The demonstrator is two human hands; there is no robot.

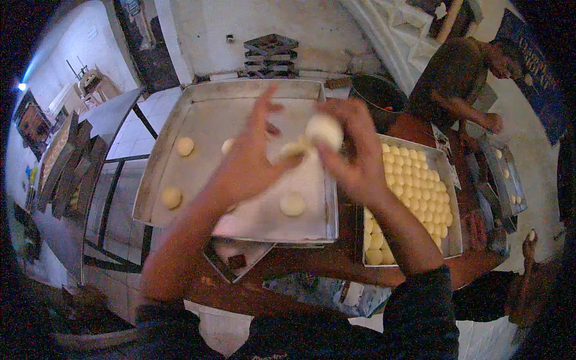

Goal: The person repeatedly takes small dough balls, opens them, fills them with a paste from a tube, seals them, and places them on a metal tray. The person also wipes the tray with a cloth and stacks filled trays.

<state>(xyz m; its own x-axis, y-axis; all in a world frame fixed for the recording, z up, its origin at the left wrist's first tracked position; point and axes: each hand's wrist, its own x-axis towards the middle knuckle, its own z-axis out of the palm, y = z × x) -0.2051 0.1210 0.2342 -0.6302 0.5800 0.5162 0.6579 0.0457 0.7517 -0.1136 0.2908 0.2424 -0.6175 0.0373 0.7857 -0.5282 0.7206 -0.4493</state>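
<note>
My right hand (357, 148) grips a round, pale dough ball (325, 132) between thumb and fingers, above the right side of a large metal baking tray (252, 96). Over the middle of that tray is my left hand (252, 155), blurred, its fingers spread. A yellowish piece of dough (294, 147) shows by the left thumb; whether the thumb touches it I cannot tell. Spaced-out dough balls lie on the tray: one at the upper left (185, 146), another lower left (171, 198), and one near the front right (292, 204). My left hand partly hides another ball (228, 145).
Right of the large tray, a second tray (455, 225) holds many tightly packed dough balls (414, 180). A person (454, 76) is beyond it, near another tray (506, 180). Stacked dark trays (67, 166) are at left. Plastic bags (315, 288) lie along the front edge.
</note>
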